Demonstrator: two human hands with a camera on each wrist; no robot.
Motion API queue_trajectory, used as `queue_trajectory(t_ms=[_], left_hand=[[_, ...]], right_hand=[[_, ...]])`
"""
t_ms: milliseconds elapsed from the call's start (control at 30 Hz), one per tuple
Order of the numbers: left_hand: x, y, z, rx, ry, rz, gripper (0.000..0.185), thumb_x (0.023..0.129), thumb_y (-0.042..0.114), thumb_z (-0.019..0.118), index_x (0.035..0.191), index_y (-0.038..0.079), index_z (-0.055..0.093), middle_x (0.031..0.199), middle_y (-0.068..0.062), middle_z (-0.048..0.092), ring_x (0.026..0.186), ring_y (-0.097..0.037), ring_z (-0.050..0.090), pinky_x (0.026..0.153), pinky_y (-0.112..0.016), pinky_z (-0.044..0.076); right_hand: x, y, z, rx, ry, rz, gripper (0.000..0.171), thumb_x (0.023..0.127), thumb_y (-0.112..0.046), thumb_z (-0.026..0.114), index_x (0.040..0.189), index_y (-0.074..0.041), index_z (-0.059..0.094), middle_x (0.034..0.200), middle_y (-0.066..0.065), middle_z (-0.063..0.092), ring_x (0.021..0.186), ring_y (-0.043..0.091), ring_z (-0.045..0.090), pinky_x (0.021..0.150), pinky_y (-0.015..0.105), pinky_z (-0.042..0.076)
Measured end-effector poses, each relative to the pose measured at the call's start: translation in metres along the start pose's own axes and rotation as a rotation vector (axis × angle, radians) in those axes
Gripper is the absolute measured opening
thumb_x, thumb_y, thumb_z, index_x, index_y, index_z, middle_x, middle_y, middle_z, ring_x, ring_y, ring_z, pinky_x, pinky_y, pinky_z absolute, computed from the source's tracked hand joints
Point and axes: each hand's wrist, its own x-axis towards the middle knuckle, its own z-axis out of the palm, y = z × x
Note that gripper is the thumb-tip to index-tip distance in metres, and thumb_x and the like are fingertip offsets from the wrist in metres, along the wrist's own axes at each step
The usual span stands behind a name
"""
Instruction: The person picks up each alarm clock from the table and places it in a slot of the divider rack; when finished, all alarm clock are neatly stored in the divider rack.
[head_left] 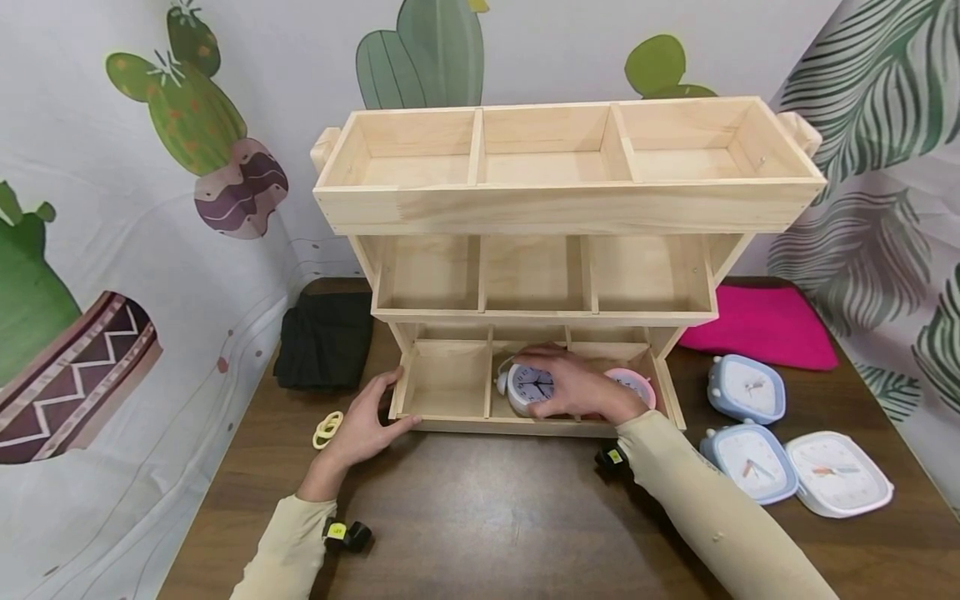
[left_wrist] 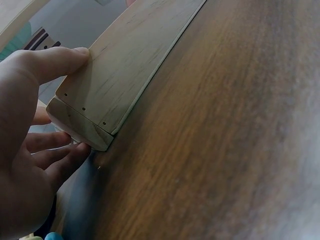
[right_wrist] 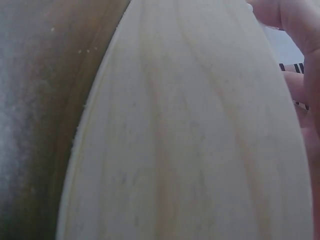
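A three-tier wooden shelf (head_left: 570, 208) with divided trays stands on the table. My left hand (head_left: 367, 421) grips the left front corner of its bottom tray (left_wrist: 125, 60), thumb against the front board and fingers round the side. Inside that tray's middle compartment is a white round alarm clock (head_left: 530, 385) with a grey dial, facing up. My right hand (head_left: 573, 382) reaches over the front board and holds this clock, covering its right side. A pink round alarm clock (head_left: 633, 383) lies in the right compartment, partly behind the right wrist. In the right wrist view the front board (right_wrist: 190, 125) hides most of the hand.
To the right lie two blue alarm clocks (head_left: 750, 387) and a white square one (head_left: 840, 473). A pink cloth (head_left: 761, 327) is behind them. At the left are a folded black cloth (head_left: 324, 340) and yellow rings (head_left: 327, 429). The upper trays hold nothing.
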Motion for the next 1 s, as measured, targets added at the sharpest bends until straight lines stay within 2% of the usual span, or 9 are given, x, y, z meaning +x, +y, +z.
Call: queue_trajectory(t_ms=[233, 633, 1000], left_hand=[[0.0005, -0.0009, 0.0007, 0.003, -0.002, -0.005, 0.082, 0.079, 0.034, 0.081, 0.144, 0.005, 0.040, 0.141, -0.014, 0.047, 0.127, -0.031, 0.050, 0.097, -0.045, 0.051], [-0.0004, -0.0007, 0.0002, 0.012, 0.002, -0.001, 0.082, 0.079, 0.035, 0.081, 0.144, 0.005, 0.040, 0.142, -0.014, 0.047, 0.129, -0.031, 0.049, 0.098, -0.046, 0.051], [-0.0009, -0.0003, 0.0000, 0.013, 0.005, 0.001, 0.082, 0.080, 0.036, 0.081, 0.144, 0.005, 0.041, 0.142, -0.014, 0.047, 0.128, -0.031, 0.049, 0.097, -0.046, 0.051]], right_hand=[[0.0032, -0.0017, -0.0023, -0.010, -0.056, 0.032, 0.080, 0.072, -0.040, 0.076, 0.142, -0.011, 0.051, 0.146, 0.014, 0.048, 0.135, 0.032, 0.043, 0.110, 0.048, 0.039], [0.0054, -0.0007, 0.0011, -0.028, -0.063, 0.028, 0.078, 0.068, -0.035, 0.076, 0.139, -0.010, 0.054, 0.142, 0.012, 0.052, 0.131, 0.029, 0.046, 0.104, 0.045, 0.043], [0.0022, -0.0046, -0.0028, -0.024, -0.114, 0.081, 0.076, 0.076, -0.042, 0.077, 0.141, -0.012, 0.052, 0.145, 0.010, 0.048, 0.131, 0.027, 0.046, 0.102, 0.042, 0.044]])
